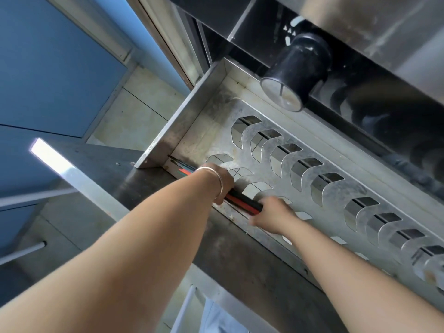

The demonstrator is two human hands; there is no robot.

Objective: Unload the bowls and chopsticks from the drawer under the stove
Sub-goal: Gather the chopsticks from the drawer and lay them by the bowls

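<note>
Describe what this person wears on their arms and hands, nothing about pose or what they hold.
Both forearms are bare, with no sleeves or gloves in view. The left hand has a thin, plain silver-coloured bangle at the wrist. The right hand is motion-blurred; no jewellery or watch shows on it or its wrist.

Bright daylight glares off the steel drawer [211, 131]; the right hand [271, 217] is motion-blurred, the edges warped.

I see no words, brands or numbers I can read here; the only marks are a few small white symbols by the black stove knob [298, 68], too blurred to make out
</note>
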